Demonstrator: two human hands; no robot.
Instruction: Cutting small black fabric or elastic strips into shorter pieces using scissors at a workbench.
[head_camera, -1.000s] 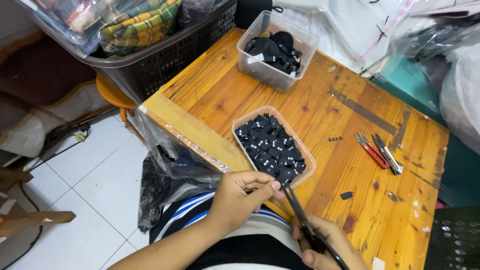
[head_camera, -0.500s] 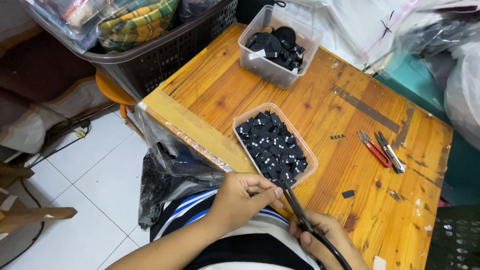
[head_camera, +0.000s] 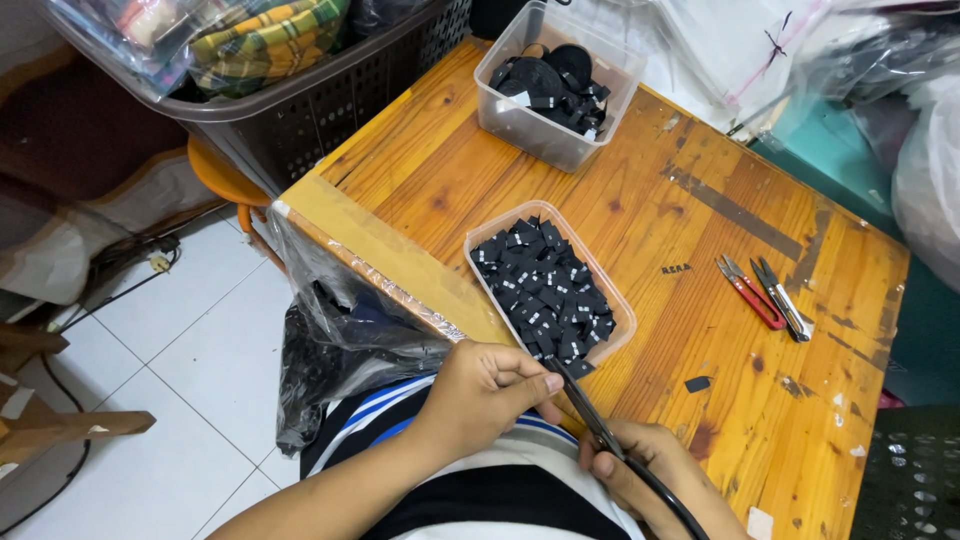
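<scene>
Fingers (head_camera: 535, 380) of the left hand (head_camera: 485, 392) pinch a black strap (head_camera: 600, 432) at the desk (head_camera: 640, 200) edge; the right hand (head_camera: 650, 475) grips it lower. A loose pinch could let it slip into the tub (head_camera: 480, 245) of black pieces (head_camera: 545, 290).

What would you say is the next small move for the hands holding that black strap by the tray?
Probably the left hand slides the small black piece further along the black strap, which the right hand steadies. The pinch sits at the strap's upper end, beside the tray of black pieces.
</scene>
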